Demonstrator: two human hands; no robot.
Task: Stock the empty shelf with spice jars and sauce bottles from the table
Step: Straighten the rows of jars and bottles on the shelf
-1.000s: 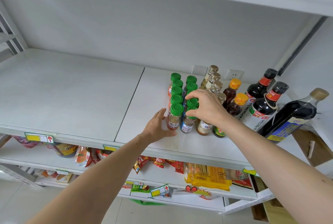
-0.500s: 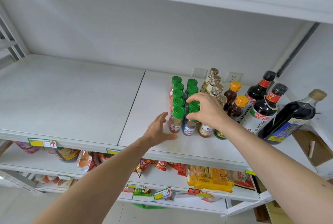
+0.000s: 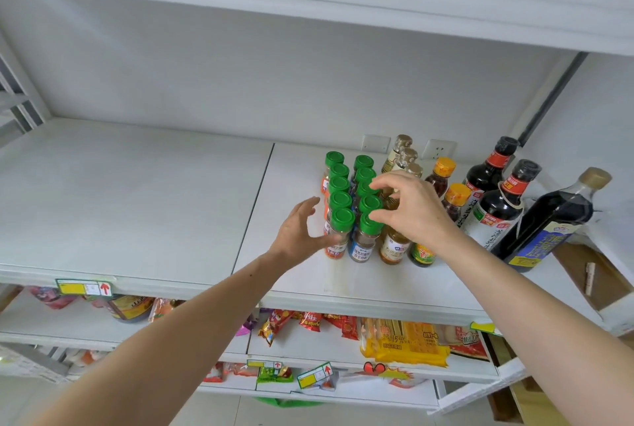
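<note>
The fingers [image 3: 380, 218] of my right hand [image 3: 413, 209] are curled down over the green cap of the front jar [image 3: 364, 242] in the right-hand row of spice jars; fingertips touch the cap's rim, but I cannot tell whether they grip it. The fingers of my left hand [image 3: 298, 233] are spread apart and relaxed, the thumb lying against the side of the front jar of the left row [image 3: 338, 237], the remaining fingers raised clear of it.

The spice jars [image 3: 346, 192] stand upright in two close rows of five on the right panel of the white shelf [image 3: 137, 206], running from near the front edge toward the back wall. Just beside them to the right is a row of gold-capped bottles [image 3: 404, 154], partly hidden by my right hand, with a brown bottle [image 3: 394, 249] and a small green-labelled bottle [image 3: 422, 254] at its front. Further right stand two orange-capped bottles [image 3: 446, 175], then two dark sauce bottles with black caps [image 3: 497, 206], and at the far right a tall dark bottle [image 3: 552, 219] leaning sideways.

The left panel of the shelf carries nothing. On the front edge sits a price tag [image 3: 84, 287]. The lower shelf [image 3: 308, 343] holds snack packets [image 3: 404, 343].
</note>
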